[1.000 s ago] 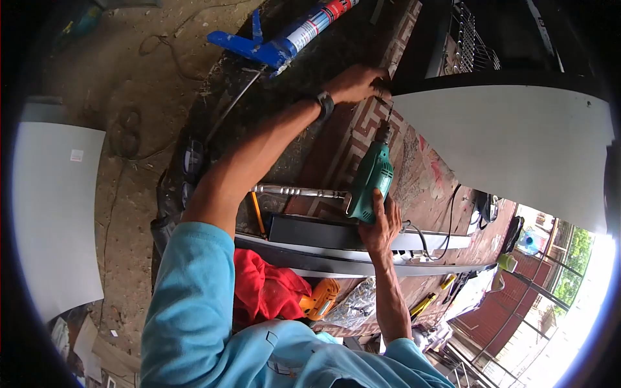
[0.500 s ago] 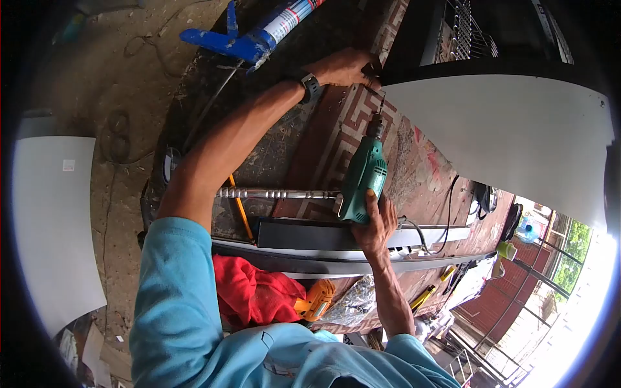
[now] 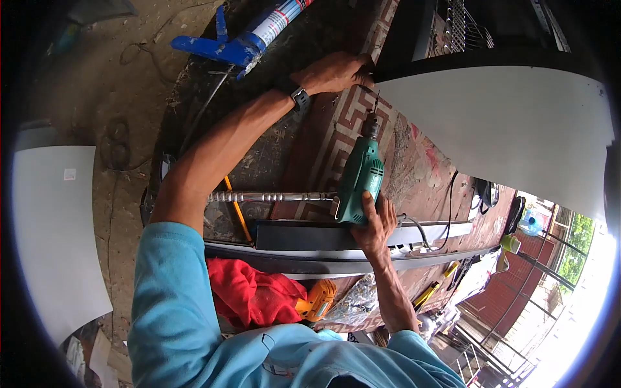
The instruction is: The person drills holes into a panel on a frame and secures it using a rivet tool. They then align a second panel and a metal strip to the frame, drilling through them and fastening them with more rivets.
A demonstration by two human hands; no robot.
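Note:
My right hand (image 3: 376, 223) is wrapped round the rear of a green power drill (image 3: 363, 169), whose chuck and thin bit point away from me. The bit's tip is close to the near corner of a large pale panel (image 3: 511, 123) with a dark border. At that corner my left hand (image 3: 336, 72), with a dark watch on its wrist, has its fingers curled on the dark edge; the fingertips are partly hidden. Whether the bit touches the panel I cannot tell. A ribbed metal rod (image 3: 272, 196) lies left of the drill.
Blue caulking gun (image 3: 242, 52) at the upper left. Nearer me lie dark and grey strips (image 3: 304, 237), a red cloth (image 3: 252, 294), an orange tool (image 3: 318, 299) and clear plastic (image 3: 356, 301). A cord (image 3: 447, 220) runs right of the drill. Another pale panel (image 3: 58, 239) lies far left.
The view has shifted slightly. Both hands and the drill appear a little further left, with nearly the same grip and the bit still by the panel's corner.

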